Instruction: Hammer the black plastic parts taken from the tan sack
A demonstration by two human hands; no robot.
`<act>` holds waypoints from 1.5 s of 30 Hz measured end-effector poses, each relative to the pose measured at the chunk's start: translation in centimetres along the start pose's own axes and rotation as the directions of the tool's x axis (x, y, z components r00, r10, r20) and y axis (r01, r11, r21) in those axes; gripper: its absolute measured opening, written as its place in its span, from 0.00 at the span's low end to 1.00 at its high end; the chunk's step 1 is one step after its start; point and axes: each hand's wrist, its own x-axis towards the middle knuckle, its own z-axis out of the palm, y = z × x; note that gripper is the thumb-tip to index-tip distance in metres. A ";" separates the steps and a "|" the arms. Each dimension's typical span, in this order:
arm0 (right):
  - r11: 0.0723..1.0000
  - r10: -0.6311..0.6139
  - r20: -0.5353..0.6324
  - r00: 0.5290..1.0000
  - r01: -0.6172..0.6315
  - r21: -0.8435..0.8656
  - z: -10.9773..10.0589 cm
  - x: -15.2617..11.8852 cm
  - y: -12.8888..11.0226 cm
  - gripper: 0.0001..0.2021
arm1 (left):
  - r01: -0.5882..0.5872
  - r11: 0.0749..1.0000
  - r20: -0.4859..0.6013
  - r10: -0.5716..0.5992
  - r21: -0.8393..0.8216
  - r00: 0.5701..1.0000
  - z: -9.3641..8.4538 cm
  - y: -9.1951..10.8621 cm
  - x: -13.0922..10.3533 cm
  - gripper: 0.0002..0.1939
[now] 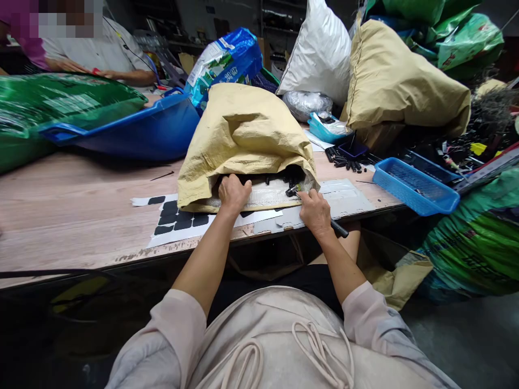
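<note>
Sack mouth open at your two hands

The tan sack with a pale inner lining (247, 129) lies on the light wood-grain table (81, 210), its opening facing you. Your left hand (235, 193) reaches into the left part of that opening; its fingertips are hidden by the hand and the shadow, so whether they grip anything I cannot tell. Your right hand (315, 212) is at the right edge of the mouth, fingers closed around a slim black-handled tool (339, 228), whose handle sticks out below your palm. Just beyond those fingers, small black pieces (292, 190) lie in the mouth of the sack; their exact shape is unclear.

Partly under the front of the sack you have a white sheet with black rounded patches (182, 221) and, to its right, a flat grey board (344, 202). Farther right sits a shallow blue plastic basket (416, 186), with short black cylindrical parts (344, 162) scattered to its left. Behind the table's left side, a person in a white top (97, 48) has both hands near a green plastic bag (73, 100).
</note>
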 end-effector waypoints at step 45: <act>0.805 -0.268 -0.039 0.963 0.245 0.541 -1.6 -3.9 -3.5 0.21 | -0.298 0.881 0.313 0.419 -0.367 0.853 0.0 -3.2 -6.8 0.09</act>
